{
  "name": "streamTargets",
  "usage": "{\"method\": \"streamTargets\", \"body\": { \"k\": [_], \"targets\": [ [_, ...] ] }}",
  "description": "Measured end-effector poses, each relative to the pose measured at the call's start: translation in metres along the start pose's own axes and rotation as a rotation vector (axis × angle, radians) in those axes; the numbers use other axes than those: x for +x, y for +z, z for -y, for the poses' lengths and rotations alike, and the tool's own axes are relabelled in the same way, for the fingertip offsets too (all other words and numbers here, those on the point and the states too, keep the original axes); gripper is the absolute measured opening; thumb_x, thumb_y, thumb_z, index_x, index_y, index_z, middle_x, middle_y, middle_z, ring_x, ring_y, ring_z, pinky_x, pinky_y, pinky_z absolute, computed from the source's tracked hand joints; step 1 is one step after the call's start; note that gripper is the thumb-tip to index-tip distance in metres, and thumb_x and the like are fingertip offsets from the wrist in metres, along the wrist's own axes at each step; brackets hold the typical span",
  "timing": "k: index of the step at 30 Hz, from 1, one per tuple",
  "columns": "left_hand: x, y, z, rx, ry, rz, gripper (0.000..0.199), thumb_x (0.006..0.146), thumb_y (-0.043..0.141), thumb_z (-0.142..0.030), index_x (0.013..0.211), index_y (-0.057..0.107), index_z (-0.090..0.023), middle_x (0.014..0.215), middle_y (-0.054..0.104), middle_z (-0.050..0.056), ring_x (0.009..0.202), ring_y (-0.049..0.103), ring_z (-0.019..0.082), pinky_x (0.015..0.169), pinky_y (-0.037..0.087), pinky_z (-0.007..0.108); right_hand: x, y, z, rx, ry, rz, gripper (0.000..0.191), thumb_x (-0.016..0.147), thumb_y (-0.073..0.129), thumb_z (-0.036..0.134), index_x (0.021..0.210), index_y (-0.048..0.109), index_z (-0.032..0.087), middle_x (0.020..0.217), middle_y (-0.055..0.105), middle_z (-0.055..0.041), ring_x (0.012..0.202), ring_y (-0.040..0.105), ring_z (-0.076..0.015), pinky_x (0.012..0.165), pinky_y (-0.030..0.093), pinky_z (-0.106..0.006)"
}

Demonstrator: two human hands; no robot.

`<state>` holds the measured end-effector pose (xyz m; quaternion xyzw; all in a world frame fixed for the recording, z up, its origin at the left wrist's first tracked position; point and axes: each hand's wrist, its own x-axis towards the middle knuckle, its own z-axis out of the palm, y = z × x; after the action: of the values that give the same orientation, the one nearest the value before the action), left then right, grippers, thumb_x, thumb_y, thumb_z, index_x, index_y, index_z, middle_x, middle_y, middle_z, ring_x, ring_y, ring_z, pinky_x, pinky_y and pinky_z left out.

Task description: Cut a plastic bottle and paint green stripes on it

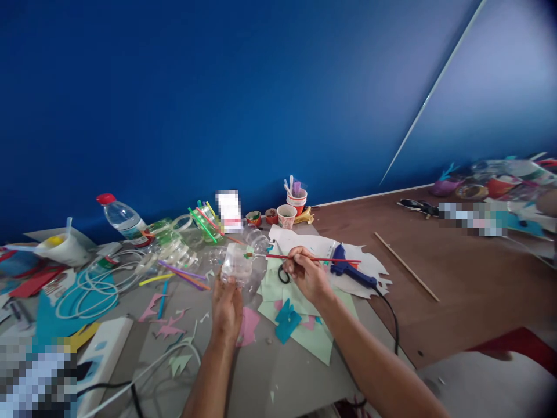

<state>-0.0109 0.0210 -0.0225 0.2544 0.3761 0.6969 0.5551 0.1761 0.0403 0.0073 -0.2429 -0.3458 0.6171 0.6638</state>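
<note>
Bare forearms [369, 348] slanted in from five and seven o'clock, the right hand [308, 274] pinching a red paintbrush [276, 256], its green tip [248, 255] at the two-o'clock side of the clear plastic container [237, 268] that the left hand [227, 306] gripped near centre.

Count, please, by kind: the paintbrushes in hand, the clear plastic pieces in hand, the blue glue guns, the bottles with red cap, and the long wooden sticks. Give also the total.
Paintbrush, in the right hand: 1
Clear plastic piece, in the left hand: 1
Blue glue gun: 1
Red-capped bottle: 1
Long wooden stick: 1
Total: 5
</note>
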Motion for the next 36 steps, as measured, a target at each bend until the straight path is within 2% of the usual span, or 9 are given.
{"method": "streamTargets", "body": {
  "k": [5,8,13,19,23,27,34,36],
  "targets": [
    [-0.002,0.005,-0.005,-0.006,0.051,-0.024,0.043,0.071,0.074,-0.031,0.112,0.061,-0.029,0.100,0.068,0.000,0.085,0.064,0.013,0.082,0.047,0.027,0.005,-0.006,0.003,-0.023,-0.036,-0.061,0.005,0.074,0.060,0.023,0.071,0.058,0.019,0.048,0.051,0.0031,0.045,0.040,-0.0096,0.046,0.026,-0.024],
    [-0.006,0.012,-0.009,0.017,0.073,-0.019,0.043,0.072,0.073,-0.028,0.113,0.060,-0.029,0.102,0.067,-0.001,0.090,0.063,0.013,0.084,0.047,0.025,0.003,-0.004,0.003,0.009,-0.019,-0.020,0.005,0.076,0.059,0.024,0.072,0.059,0.020,0.048,0.051,0.0035,0.045,0.039,-0.0097,0.048,0.030,-0.025],
    [-0.011,0.020,-0.013,0.057,0.081,0.005,0.046,0.069,0.075,-0.024,0.113,0.060,-0.028,0.106,0.067,0.000,0.098,0.063,0.014,0.091,0.045,0.028,0.000,-0.001,-0.001,-0.023,0.005,0.004,0.007,0.076,0.059,0.026,0.074,0.059,0.020,0.050,0.053,0.0027,0.046,0.041,-0.0109,0.048,0.029,-0.025],
    [-0.007,0.014,-0.009,0.108,0.127,-0.005,0.050,0.069,0.076,-0.025,0.115,0.059,-0.029,0.105,0.068,0.001,0.098,0.063,0.015,0.092,0.045,0.030,0.006,-0.005,0.004,-0.028,-0.013,-0.073,0.004,0.072,0.060,0.022,0.069,0.059,0.019,0.047,0.052,0.0027,0.045,0.040,-0.0101,0.046,0.025,-0.025],
    [-0.006,0.009,-0.005,0.158,0.118,-0.046,0.054,0.068,0.076,-0.024,0.118,0.056,-0.028,0.106,0.067,0.002,0.097,0.063,0.016,0.091,0.046,0.031,0.002,-0.002,0.004,0.024,-0.011,-0.028,0.006,0.074,0.060,0.025,0.070,0.058,0.020,0.046,0.048,0.0039,0.045,0.040,-0.0108,0.049,0.031,-0.026],
    [-0.006,0.007,0.000,0.235,0.125,-0.076,0.062,0.068,0.078,-0.025,0.123,0.051,-0.028,0.110,0.067,0.004,0.098,0.064,0.017,0.090,0.046,0.032,0.000,-0.001,-0.001,0.000,0.004,0.016,0.007,0.076,0.060,0.026,0.073,0.059,0.020,0.049,0.051,0.0027,0.047,0.042,-0.0112,0.049,0.031,-0.026],
    [-0.007,0.006,-0.002,0.305,0.181,-0.131,0.066,0.067,0.078,-0.024,0.126,0.048,-0.026,0.114,0.064,0.007,0.107,0.061,0.019,0.093,0.045,0.033,0.005,-0.007,0.002,-0.020,-0.019,-0.049,0.004,0.073,0.059,0.022,0.070,0.059,0.019,0.048,0.051,0.0023,0.045,0.040,-0.0106,0.046,0.026,-0.024],
    [-0.008,0.006,-0.004,0.243,0.140,-0.116,0.068,0.067,0.078,-0.021,0.126,0.046,-0.027,0.120,0.061,0.007,0.112,0.058,0.020,0.094,0.044,0.032,0.004,-0.005,0.002,0.000,-0.011,-0.030,0.005,0.074,0.059,0.023,0.070,0.060,0.019,0.047,0.051,0.0026,0.045,0.040,-0.0105,0.047,0.027,-0.025]
  ]
}}
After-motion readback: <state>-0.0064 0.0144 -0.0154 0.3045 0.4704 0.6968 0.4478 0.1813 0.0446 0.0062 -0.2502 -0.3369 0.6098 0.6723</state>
